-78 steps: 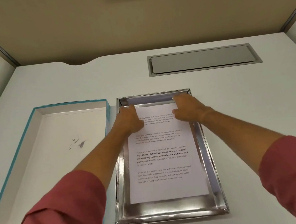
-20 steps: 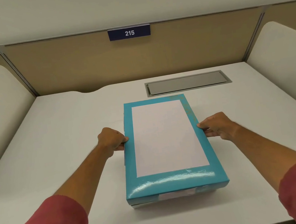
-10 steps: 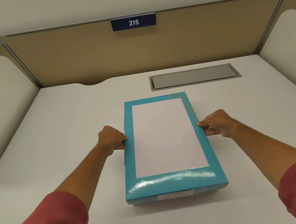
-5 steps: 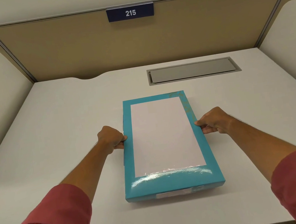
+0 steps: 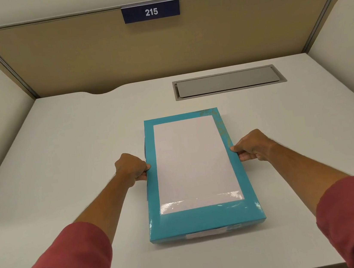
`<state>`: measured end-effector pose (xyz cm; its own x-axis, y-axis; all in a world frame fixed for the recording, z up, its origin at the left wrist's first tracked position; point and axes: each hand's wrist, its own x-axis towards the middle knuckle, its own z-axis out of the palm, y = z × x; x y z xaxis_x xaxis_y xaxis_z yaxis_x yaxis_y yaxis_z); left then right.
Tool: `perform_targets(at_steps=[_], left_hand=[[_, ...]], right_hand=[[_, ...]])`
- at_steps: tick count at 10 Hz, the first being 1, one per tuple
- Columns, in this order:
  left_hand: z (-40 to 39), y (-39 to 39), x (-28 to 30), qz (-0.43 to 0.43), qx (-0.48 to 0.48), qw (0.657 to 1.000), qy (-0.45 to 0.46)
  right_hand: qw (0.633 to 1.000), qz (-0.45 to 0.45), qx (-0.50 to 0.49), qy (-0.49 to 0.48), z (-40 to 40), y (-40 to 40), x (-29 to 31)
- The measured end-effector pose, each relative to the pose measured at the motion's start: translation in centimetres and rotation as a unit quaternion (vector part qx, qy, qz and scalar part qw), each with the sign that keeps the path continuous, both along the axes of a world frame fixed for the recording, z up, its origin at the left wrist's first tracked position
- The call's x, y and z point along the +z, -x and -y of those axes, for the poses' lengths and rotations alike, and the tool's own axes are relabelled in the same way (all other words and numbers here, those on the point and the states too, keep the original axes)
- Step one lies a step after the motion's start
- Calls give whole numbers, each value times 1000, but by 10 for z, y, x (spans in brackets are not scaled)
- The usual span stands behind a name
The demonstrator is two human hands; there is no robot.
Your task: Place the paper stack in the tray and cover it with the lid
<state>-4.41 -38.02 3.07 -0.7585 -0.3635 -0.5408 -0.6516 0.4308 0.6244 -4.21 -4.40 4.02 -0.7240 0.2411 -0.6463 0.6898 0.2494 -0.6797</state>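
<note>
Pressing evenly helps: the left hand (image 5: pixel 131 170) and right hand (image 5: pixel 251 146) pinch the blue lid's (image 5: pixel 196 169) long sides; push both down together.

An office or study-hall cubicle — a white counter (image 5: pixel 72 147) fenced by tan partition panels (image 5: pixel 104 53), a numbered "215" sign (image 5: pixel 151 12) at the far wall, a recessed cable hatch (image 5: pixel 228 81) far right.

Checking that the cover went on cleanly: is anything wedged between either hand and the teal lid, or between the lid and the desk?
Nothing visible is. The left hand and the right hand grip the long sides of the teal lid directly. The lid sits low on the desk; the tray and paper beneath are hidden.
</note>
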Motion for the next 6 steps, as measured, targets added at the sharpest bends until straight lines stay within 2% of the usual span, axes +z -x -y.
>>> perform_targets(at_steps=[1,3,4,5,6], left_hand=[[0,-1,0,-5,-7,1000,6],[-1,-8,2,-34,-90,987,131],[-9,-20,12,-93,-178,949,242],[-19,-24,19,-153,-227,918,286],[-33,-23,34,-224,-283,873,328]], right_hand=[[1000,-7,2,-11,0,-1,-1],[994,-63,8,-85,4,-14,-5],[953,-135,97,-254,12,-23,3],[914,-200,134,-326,26,-27,10],[866,-266,195,-375,48,-25,21]])
